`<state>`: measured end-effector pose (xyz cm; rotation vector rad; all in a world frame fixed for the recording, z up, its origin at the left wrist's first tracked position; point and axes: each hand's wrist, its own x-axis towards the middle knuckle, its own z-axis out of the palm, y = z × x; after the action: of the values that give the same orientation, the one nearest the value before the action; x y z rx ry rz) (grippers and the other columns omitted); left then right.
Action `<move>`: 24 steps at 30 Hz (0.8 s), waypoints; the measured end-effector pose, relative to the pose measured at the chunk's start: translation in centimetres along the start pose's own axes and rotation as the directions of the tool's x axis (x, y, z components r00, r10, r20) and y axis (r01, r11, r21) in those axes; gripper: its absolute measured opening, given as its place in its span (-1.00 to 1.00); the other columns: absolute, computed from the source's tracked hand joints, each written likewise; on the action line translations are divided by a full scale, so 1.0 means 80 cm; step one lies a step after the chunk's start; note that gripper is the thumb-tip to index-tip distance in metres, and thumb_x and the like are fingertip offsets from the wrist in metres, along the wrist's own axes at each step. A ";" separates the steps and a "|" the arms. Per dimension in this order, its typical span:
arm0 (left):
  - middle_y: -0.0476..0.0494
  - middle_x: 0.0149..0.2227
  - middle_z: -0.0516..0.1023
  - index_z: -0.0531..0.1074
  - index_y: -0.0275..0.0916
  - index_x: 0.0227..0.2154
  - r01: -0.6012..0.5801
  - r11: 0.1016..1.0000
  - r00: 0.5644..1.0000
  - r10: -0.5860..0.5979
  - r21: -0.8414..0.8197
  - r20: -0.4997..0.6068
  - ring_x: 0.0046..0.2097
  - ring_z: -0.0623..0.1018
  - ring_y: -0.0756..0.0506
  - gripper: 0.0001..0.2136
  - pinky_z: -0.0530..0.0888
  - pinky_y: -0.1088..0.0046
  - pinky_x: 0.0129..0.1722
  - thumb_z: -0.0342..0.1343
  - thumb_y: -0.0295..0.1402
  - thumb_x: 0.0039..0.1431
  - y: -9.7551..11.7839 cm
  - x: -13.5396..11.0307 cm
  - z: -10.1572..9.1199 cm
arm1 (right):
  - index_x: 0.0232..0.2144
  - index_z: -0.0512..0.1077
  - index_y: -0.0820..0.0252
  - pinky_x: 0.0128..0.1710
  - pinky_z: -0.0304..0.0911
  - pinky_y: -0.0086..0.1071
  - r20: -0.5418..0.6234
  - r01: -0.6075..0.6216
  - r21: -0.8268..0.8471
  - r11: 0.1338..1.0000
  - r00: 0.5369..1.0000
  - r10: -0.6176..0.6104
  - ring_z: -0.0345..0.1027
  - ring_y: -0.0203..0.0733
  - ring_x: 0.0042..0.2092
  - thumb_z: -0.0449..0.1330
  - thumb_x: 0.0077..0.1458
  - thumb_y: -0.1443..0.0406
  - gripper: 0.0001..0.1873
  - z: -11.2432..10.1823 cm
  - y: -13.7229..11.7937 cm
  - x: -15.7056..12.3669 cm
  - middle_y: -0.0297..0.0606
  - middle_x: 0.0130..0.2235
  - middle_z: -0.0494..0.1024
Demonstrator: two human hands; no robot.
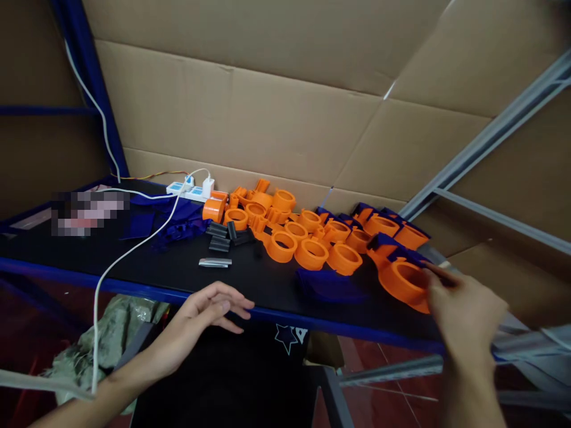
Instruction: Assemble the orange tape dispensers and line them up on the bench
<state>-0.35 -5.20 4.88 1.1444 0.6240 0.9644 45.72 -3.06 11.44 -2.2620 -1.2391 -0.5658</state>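
Note:
My left hand (213,306) hovers at the front edge of the table, fingers loosely spread and holding nothing. At the right end, my right hand (466,309) grips the side of an orange ring-shaped plastic part (397,284), slightly blurred. Dark blue material (392,245) lies along the top of that part. To its left stand several orange ring parts (312,252) in a cluster. A dark blue flat piece (330,285) lies in front of them. Closer to my left hand are a silver utility-knife-like tool (215,263) and several black ribbed pieces (219,238).
A white power strip (190,190) with a plugged-in charger sits at the back; its white cable (134,244) drapes over the front edge. Dark blue pieces (178,220) are heaped nearby. Cardboard panels (250,119) wall the back, and a metal frame bar (491,142) slants on the right.

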 end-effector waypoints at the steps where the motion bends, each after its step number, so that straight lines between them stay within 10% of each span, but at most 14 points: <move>1: -0.34 0.02 0.60 0.54 -0.23 -0.09 0.017 1.000 0.999 -0.018 0.023 0.033 0.05 0.55 -0.29 -0.76 0.53 0.10 -0.01 0.03 -0.25 0.37 -0.002 0.000 0.002 | -0.01 0.56 0.45 -0.20 0.33 0.06 0.039 0.019 -0.029 0.999 0.999 -0.018 0.52 0.35 -0.16 -0.09 0.29 0.09 -0.38 0.013 0.000 0.007 0.20 -0.30 0.62; 11: -0.31 0.00 0.60 0.58 -0.22 -0.10 0.067 0.987 0.987 -0.087 0.147 0.137 0.04 0.56 -0.28 -0.74 0.53 0.17 -0.02 0.06 -0.22 0.35 -0.012 0.001 0.006 | 0.02 0.54 0.34 -0.10 0.31 0.11 0.004 0.220 -0.013 0.975 0.976 -0.220 0.30 0.39 0.15 -0.08 0.30 0.07 -0.42 0.050 -0.028 0.021 0.24 0.00 0.55; 19: -0.29 -0.03 0.61 0.58 -0.22 -0.12 0.078 0.987 0.984 -0.099 0.142 0.151 0.02 0.56 -0.25 -0.75 0.53 0.21 -0.04 0.08 -0.22 0.34 -0.012 -0.001 0.010 | 0.08 0.51 0.19 0.08 0.33 -0.05 0.436 0.567 0.294 0.769 0.636 -0.636 0.48 0.15 0.03 0.21 0.10 -0.03 -0.39 0.074 -0.068 0.066 0.02 0.02 0.60; 24: -0.29 -0.06 0.61 0.57 -0.24 -0.13 0.081 0.989 0.984 -0.099 0.125 0.149 0.00 0.57 -0.25 -0.75 0.53 0.20 -0.05 0.07 -0.22 0.34 -0.016 -0.002 0.009 | 0.12 0.47 0.23 0.14 0.30 -0.06 0.403 0.582 0.303 0.754 0.639 -0.655 0.45 0.15 0.09 0.23 0.09 -0.02 -0.36 0.074 -0.070 0.074 0.05 0.10 0.53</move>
<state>0.57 -5.79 3.92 1.2726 0.6080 0.7607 44.61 6.97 11.40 -1.8550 -2.2836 -0.0913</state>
